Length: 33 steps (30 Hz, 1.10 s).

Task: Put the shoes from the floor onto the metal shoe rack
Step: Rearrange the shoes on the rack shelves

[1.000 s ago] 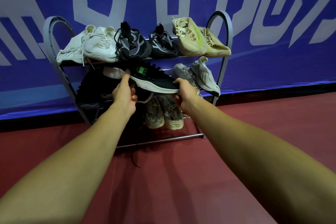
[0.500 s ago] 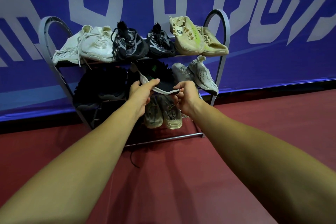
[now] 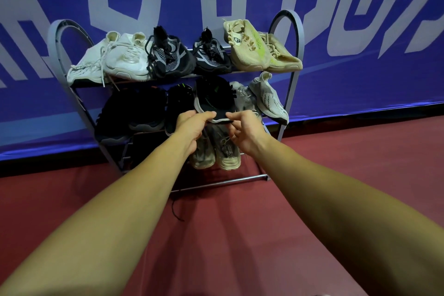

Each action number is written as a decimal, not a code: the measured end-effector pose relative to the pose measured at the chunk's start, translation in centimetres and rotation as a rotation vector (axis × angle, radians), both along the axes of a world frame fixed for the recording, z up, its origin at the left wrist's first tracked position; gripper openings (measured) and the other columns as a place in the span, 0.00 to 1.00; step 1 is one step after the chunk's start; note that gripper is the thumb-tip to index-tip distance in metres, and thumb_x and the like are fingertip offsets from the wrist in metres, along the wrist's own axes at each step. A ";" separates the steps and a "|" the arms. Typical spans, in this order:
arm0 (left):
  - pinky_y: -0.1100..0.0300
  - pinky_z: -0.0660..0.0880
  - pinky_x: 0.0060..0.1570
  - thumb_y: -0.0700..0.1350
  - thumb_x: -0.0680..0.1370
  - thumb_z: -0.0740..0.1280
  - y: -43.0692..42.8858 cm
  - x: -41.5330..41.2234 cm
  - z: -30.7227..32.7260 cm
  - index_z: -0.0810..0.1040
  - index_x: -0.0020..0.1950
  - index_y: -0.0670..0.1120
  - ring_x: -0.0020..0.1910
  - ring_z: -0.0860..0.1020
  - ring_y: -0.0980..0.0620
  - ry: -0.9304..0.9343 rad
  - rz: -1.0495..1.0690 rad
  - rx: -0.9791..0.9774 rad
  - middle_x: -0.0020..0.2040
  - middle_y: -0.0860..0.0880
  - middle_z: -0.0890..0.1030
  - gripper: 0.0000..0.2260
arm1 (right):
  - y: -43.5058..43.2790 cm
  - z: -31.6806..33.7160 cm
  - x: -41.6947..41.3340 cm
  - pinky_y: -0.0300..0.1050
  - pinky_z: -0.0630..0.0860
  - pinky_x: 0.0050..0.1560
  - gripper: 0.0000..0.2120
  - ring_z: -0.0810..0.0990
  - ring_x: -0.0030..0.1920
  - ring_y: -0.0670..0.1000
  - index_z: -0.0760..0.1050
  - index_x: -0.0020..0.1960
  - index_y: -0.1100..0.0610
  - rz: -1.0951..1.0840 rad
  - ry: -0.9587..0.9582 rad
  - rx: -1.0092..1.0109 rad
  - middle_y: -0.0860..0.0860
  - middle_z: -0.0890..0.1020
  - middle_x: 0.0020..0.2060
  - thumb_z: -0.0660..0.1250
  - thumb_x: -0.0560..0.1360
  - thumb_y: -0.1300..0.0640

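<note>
2 hands [image 3: 192, 125] [image 3: 245, 130] pinch black shoe [image 3: 213, 101] between black sneaker [image 3: 179, 103] and grey pair [image 3: 266, 101].

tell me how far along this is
Mostly done: the metal shoe rack holds shoes on all three shelves. In hand: left hand and right hand grip the black shoe by its heel at the middle shelf. Left: release it; the visible floor shows no shoes.

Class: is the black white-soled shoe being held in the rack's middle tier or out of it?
In. The black shoe sits toe-first on the middle tier of the rack; left hand and right hand hold its heel.
</note>
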<state>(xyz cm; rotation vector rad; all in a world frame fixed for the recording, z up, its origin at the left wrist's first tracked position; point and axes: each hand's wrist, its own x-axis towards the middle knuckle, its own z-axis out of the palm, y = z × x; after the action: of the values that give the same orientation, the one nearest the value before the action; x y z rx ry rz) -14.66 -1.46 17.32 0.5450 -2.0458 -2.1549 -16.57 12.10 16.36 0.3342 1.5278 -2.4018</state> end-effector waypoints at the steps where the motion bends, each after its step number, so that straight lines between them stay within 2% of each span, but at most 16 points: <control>1: 0.62 0.62 0.28 0.46 0.71 0.77 0.0 -0.3 -0.2 0.78 0.39 0.47 0.35 0.72 0.54 -0.004 0.020 0.004 0.42 0.46 0.77 0.09 | 0.0 -0.1 -0.1 0.38 0.60 0.25 0.06 0.61 0.24 0.47 0.72 0.40 0.57 0.009 0.009 -0.007 0.51 0.68 0.29 0.69 0.72 0.63; 5: 0.59 0.64 0.33 0.45 0.72 0.76 -0.2 -1.1 -1.0 0.78 0.40 0.47 0.44 0.75 0.50 -0.024 0.066 0.015 0.44 0.46 0.80 0.07 | 0.2 -0.2 0.2 0.36 0.56 0.22 0.10 0.61 0.17 0.43 0.71 0.39 0.55 0.078 0.009 0.038 0.45 0.65 0.17 0.68 0.77 0.60; 10: 0.63 0.65 0.31 0.45 0.73 0.75 0.3 -1.0 -1.2 0.79 0.38 0.48 0.42 0.80 0.52 -0.028 0.089 -0.056 0.42 0.47 0.83 0.07 | -0.1 -0.2 0.1 0.37 0.59 0.21 0.11 0.66 0.18 0.44 0.71 0.37 0.57 -0.002 -0.035 0.095 0.46 0.67 0.15 0.68 0.77 0.63; 13: 0.65 0.63 0.26 0.43 0.73 0.74 0.1 -0.9 -0.7 0.80 0.40 0.48 0.42 0.79 0.53 -0.010 0.105 -0.029 0.42 0.48 0.83 0.04 | -0.7 0.3 0.1 0.36 0.60 0.20 0.08 0.67 0.24 0.47 0.72 0.38 0.58 -0.038 -0.033 0.102 0.48 0.69 0.17 0.68 0.75 0.65; 17: 0.66 0.60 0.23 0.42 0.73 0.74 -0.6 -0.4 -0.7 0.82 0.45 0.48 0.36 0.78 0.57 -0.014 0.120 0.008 0.41 0.49 0.82 0.04 | -1.9 0.3 0.6 0.34 0.60 0.18 0.02 0.66 0.16 0.45 0.73 0.45 0.62 -0.080 -0.015 0.091 0.48 0.68 0.16 0.66 0.74 0.66; 19: 0.66 0.60 0.23 0.42 0.73 0.74 -0.8 -0.2 -0.7 0.83 0.52 0.47 0.34 0.77 0.58 -0.004 0.114 0.029 0.41 0.50 0.83 0.08 | -2.5 -0.2 0.7 0.37 0.61 0.20 0.08 0.65 0.15 0.44 0.75 0.51 0.62 -0.105 -0.018 0.115 0.48 0.68 0.17 0.66 0.72 0.65; 21: 0.67 0.60 0.21 0.41 0.73 0.74 -1.0 0.0 -0.6 0.83 0.55 0.47 0.32 0.76 0.58 0.007 0.109 0.035 0.40 0.50 0.82 0.11 | -2.8 -0.5 0.7 0.41 0.60 0.23 0.07 0.63 0.15 0.44 0.73 0.50 0.61 -0.085 -0.024 0.131 0.47 0.67 0.16 0.66 0.72 0.64; 25: 0.67 0.63 0.23 0.43 0.75 0.73 -0.8 0.7 -1.0 0.81 0.51 0.46 0.34 0.78 0.57 -0.047 0.038 -0.125 0.44 0.47 0.84 0.07 | -1.9 -0.5 0.6 0.39 0.61 0.22 0.02 0.63 0.15 0.45 0.74 0.45 0.61 -0.021 -0.078 0.215 0.48 0.67 0.17 0.64 0.74 0.66; 28: 0.67 0.66 0.25 0.47 0.75 0.73 -0.2 0.9 -1.8 0.79 0.52 0.46 0.35 0.79 0.56 -0.067 0.011 -0.222 0.50 0.46 0.86 0.09 | -1.2 -0.8 0.3 0.36 0.64 0.20 0.04 0.67 0.17 0.45 0.74 0.42 0.61 -0.030 -0.111 0.239 0.52 0.71 0.24 0.66 0.76 0.66; 31: 0.64 0.66 0.28 0.45 0.74 0.73 0.3 0.9 -1.7 0.72 0.44 0.50 0.36 0.78 0.53 -0.050 0.044 -0.219 0.50 0.43 0.85 0.10 | -1.0 -1.2 0.0 0.40 0.70 0.29 0.05 0.70 0.21 0.48 0.75 0.42 0.61 0.009 -0.107 0.284 0.54 0.73 0.27 0.68 0.76 0.62; 33: 0.63 0.67 0.30 0.45 0.73 0.74 0.3 0.8 -1.7 0.73 0.45 0.50 0.37 0.78 0.52 -0.056 0.048 -0.238 0.49 0.44 0.85 0.09 | -0.7 -1.3 -0.3 0.43 0.72 0.33 0.07 0.73 0.26 0.51 0.77 0.43 0.61 0.047 -0.054 0.400 0.55 0.75 0.28 0.70 0.75 0.58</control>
<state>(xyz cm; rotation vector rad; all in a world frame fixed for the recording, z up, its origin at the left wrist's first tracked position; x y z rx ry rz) -13.83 -1.14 15.65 0.6214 -2.2511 -1.8549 -16.88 11.39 15.02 0.4338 1.9624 -2.0217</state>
